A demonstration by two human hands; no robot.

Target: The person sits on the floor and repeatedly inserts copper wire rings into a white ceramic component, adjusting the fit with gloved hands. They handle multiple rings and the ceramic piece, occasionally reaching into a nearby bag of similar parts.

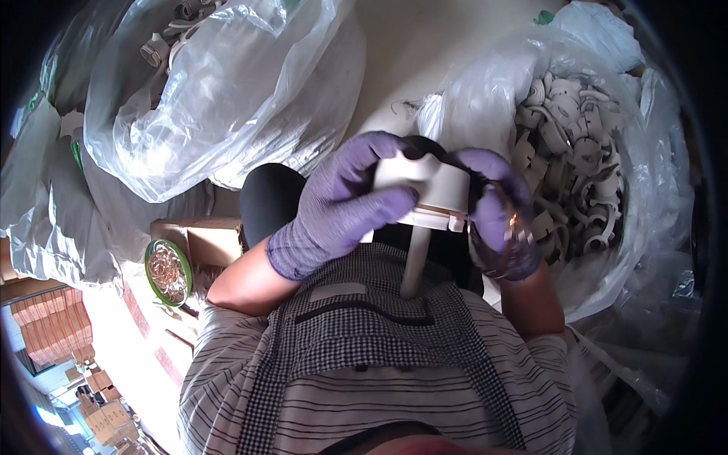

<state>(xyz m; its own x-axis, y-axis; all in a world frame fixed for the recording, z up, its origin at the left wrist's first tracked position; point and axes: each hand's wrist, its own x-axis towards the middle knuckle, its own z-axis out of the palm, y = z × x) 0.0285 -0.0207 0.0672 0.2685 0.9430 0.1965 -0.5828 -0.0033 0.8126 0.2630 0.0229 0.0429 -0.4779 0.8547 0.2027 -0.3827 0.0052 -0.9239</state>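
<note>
In front of my chest is a white cup-shaped plastic part (428, 184), with a notched rim and a flange underneath. My left hand (334, 201), in a purple knit glove, is closed on its left side, thumb across the front and fingers over the top. A pale rod (415, 262) runs down from beneath the part toward my apron. My right hand (500, 208), gloved alike, is curled at the part's right side, its fingers partly hidden and smeared by motion. Thin shiny wire loops (516, 235) glint in its palm.
At right, a clear plastic bag (485, 98) lines a container heaped with white plastic parts (584, 152). Another large bag (227, 106) with similar parts stands far left. A green-rimmed bowl (168, 273) of coppery wire pieces sits beside a cardboard box (208, 243). Stacked cartons (106, 421) stand lower left.
</note>
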